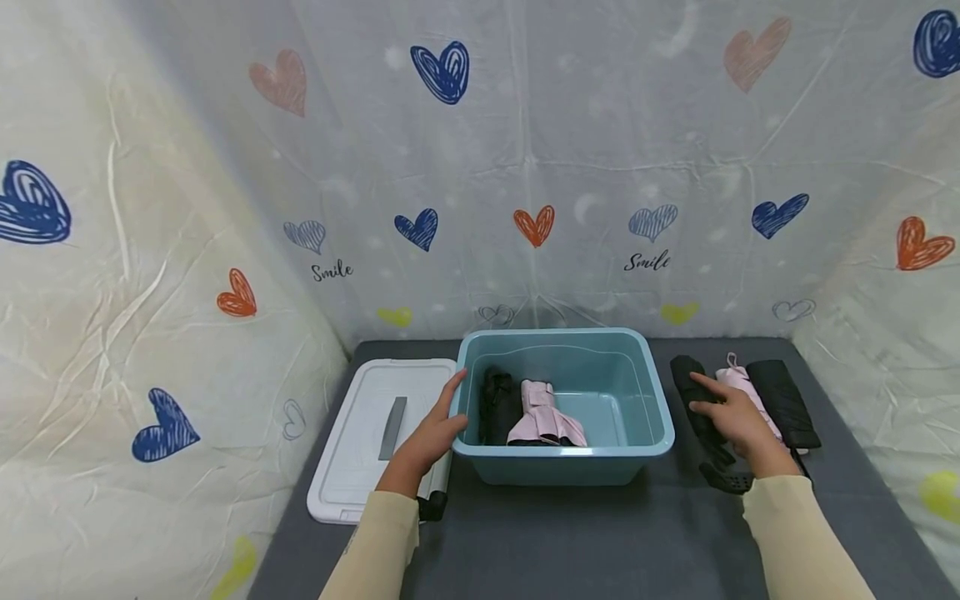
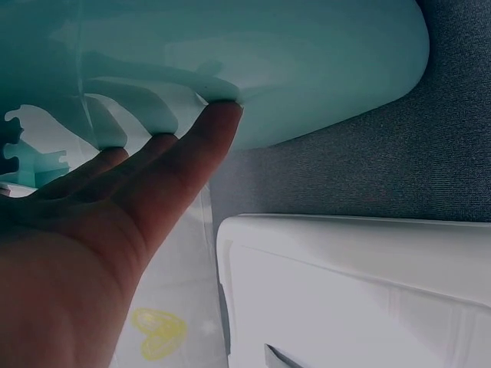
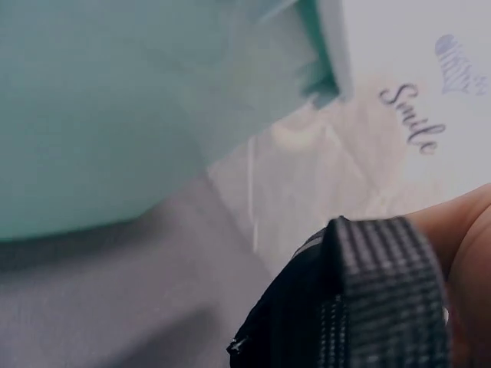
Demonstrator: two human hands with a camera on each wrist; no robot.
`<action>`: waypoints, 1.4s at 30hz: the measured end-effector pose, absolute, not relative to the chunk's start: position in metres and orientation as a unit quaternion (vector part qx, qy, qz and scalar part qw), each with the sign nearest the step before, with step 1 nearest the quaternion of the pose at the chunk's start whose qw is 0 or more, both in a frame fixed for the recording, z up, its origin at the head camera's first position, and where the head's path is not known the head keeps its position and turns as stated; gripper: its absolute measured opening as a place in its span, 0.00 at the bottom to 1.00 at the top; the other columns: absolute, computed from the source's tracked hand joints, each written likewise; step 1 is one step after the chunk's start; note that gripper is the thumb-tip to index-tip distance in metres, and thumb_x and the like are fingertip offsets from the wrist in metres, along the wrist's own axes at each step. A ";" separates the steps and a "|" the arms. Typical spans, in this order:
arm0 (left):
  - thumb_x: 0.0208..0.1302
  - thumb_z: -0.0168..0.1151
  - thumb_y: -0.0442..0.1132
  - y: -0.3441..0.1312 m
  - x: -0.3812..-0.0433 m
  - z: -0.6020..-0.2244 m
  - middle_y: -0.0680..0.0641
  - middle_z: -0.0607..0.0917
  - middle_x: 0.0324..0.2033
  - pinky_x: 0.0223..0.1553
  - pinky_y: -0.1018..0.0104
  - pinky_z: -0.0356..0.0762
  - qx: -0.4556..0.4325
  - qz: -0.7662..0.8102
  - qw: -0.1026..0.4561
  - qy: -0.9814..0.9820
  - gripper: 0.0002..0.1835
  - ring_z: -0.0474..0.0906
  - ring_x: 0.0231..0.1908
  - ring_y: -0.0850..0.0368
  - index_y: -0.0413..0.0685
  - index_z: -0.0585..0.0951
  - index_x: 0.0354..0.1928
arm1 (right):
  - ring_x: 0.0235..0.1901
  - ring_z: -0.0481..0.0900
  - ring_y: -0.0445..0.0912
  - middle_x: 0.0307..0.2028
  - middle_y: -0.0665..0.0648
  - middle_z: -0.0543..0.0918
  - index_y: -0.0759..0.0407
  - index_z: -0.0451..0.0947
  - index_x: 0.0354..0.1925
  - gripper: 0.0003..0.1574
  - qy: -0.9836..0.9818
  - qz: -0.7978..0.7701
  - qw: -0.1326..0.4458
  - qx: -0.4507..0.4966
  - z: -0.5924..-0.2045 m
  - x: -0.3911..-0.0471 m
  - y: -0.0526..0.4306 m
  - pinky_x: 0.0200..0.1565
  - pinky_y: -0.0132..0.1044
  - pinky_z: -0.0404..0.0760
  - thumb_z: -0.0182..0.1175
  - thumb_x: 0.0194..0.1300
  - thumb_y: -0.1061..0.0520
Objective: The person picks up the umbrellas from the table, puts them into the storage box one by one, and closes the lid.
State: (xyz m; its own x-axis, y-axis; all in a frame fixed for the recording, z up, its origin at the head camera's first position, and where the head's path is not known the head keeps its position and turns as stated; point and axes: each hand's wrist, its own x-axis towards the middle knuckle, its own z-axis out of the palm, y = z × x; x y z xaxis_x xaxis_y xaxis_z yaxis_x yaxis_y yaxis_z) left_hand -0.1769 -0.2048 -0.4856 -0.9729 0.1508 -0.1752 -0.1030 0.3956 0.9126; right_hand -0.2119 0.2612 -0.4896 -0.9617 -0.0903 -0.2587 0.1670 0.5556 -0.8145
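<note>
At the left side of a blue plastic tub [image 1: 555, 468], my left hand [image 1: 425, 442] touches the outer wall with its fingers stretched out; the left wrist view shows fingertips [image 2: 222, 115] against the plastic. Inside the tub lie a folded black umbrella [image 1: 498, 408] and a folded pink one [image 1: 540, 408], side by side. My right hand [image 1: 738, 421] reaches over the leftmost folded black umbrella [image 1: 693, 392] to the tub's right, index finger and thumb extended across it. In the right wrist view this umbrella's checked fabric [image 3: 391, 284] covers part of the hand; the other fingers are hidden.
Left of the tub, a white lid [image 1: 352, 433] with a grey handle lies on the dark grey table [image 1: 555, 533]. Right of my right hand lie a pink folded umbrella [image 1: 738, 379] and another black one [image 1: 783, 408]. A heart-printed curtain [image 1: 585, 167] encloses the table.
</note>
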 end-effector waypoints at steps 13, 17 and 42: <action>0.62 0.45 0.33 -0.203 -0.173 -0.477 0.46 0.43 0.77 0.57 0.39 0.62 0.016 0.554 0.123 0.824 0.44 0.52 0.69 0.40 0.71 0.43 0.76 | 0.67 0.61 0.67 0.76 0.68 0.42 0.43 0.46 0.76 0.42 0.837 -0.533 0.126 0.012 -0.457 -0.206 0.251 0.50 0.46 0.77 0.53 0.71 0.48; 0.63 0.44 0.32 -0.199 -0.165 -0.457 0.43 0.42 0.77 0.58 0.39 0.61 0.021 0.548 0.136 0.825 0.43 0.50 0.70 0.39 0.64 0.42 0.77 | 0.68 0.58 0.68 0.75 0.69 0.43 0.45 0.46 0.77 0.42 0.832 -0.543 0.110 -0.012 -0.449 -0.205 0.249 0.53 0.45 0.77 0.53 0.72 0.48; 0.63 0.44 0.32 -0.199 -0.162 -0.452 0.43 0.42 0.77 0.56 0.42 0.62 0.025 0.549 0.139 0.824 0.43 0.51 0.70 0.40 0.65 0.42 0.77 | 0.60 0.72 0.62 0.74 0.67 0.50 0.36 0.51 0.75 0.42 0.832 -0.548 0.069 -0.056 -0.408 -0.189 0.230 0.42 0.35 0.81 0.55 0.68 0.41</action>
